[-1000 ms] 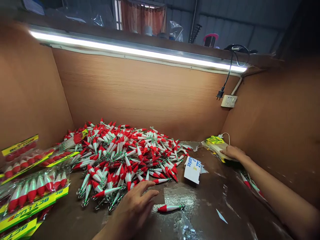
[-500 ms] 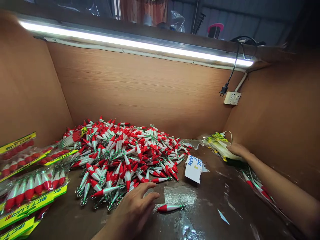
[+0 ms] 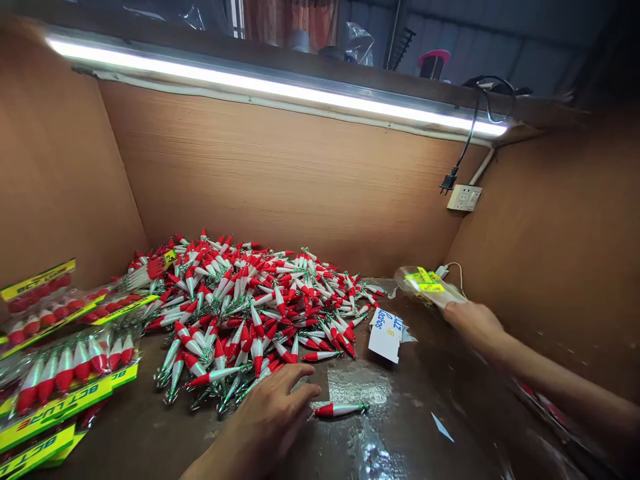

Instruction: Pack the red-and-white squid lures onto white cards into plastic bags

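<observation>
1. The plastic bag [image 3: 431, 283] is at the right rear of the table [image 3: 425, 383], near the back corner. Its long axis slants from the right hand [image 3: 475, 325] toward the back and left, its rounded far end toward the pile.
2. It looks clear and shiny at that end, bright yellow with dark print midway, and whitish near the fingers. Blur hides whether it is one bag or several.
3. The right hand grips its near end; the fingers' undersides are hidden.
4. A single lure [image 3: 340, 411] lies roughly crosswise in front, its red end leftward, its silvery body ending in green hooks on the right.
5. The left hand [image 3: 273, 407] grasps nothing visible, thumb and fingers apart, just left of that lure.
6. Behind it spreads the pile of red-and-white lures [image 3: 260, 300]; a white card [image 3: 385, 340] lies right of the pile.
7. Yellow-labelled packs [image 3: 65, 400] lie at the far left.
</observation>
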### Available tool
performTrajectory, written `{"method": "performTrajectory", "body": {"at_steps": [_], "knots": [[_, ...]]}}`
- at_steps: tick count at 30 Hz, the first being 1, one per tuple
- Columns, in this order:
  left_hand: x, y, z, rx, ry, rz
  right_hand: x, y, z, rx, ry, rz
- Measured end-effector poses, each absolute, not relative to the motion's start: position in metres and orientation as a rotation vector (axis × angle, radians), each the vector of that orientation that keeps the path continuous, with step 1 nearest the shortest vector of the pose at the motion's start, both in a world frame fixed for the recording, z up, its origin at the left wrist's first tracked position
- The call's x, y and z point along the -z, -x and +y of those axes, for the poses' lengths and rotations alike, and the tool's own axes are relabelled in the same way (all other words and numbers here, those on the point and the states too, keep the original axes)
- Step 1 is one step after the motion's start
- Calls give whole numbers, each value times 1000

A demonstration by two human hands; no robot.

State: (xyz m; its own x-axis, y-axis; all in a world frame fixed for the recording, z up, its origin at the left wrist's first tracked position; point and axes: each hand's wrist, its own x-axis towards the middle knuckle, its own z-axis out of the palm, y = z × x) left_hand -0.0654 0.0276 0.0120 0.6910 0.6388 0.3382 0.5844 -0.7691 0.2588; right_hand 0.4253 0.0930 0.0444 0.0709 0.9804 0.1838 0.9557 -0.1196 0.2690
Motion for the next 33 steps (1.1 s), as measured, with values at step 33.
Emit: {"method": "performTrajectory", "body": {"at_steps": [33], "knots": [[-7, 53, 17, -951, -2591, 1272, -17, -174, 5, 2347, -2183, 2535]]}}
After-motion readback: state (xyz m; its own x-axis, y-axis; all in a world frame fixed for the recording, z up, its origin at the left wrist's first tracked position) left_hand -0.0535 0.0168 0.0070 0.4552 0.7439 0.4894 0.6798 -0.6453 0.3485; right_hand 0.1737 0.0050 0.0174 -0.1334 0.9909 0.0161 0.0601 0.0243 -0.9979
